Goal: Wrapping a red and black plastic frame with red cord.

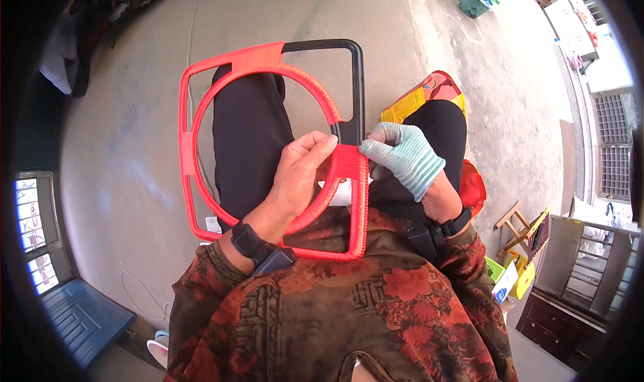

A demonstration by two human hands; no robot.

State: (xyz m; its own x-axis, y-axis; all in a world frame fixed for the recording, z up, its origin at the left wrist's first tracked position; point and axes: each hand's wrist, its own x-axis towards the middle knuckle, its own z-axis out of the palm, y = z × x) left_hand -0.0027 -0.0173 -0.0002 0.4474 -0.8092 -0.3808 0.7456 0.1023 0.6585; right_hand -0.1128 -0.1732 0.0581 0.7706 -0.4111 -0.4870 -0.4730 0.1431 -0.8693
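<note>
A squarish frame with a round ring inside it (pixel 359 211) rests across my lap. Red cord is wound tightly over most of it, while bare black material (pixel 357 80) shows at its upper right corner and on a short piece of the ring. My bare left hand (pixel 295 174) grips the ring just beside the wide red-wrapped bridge (pixel 350 162), thumb on top. On the other side of that bridge, my right hand (pixel 406 155), in a pale green striped glove, pinches at the outer bar. What its fingertips hold is hidden.
A red and yellow bag (pixel 429 93) stands beyond my right knee, and a red bag (pixel 473 187) lies beside my right thigh. A small wooden stool (pixel 513 217) is off to the right, near a dark drawer cabinet (pixel 553 325). A teal bucket (pixel 476 3) stands far off. A blue panel (pixel 84 321) is at lower left.
</note>
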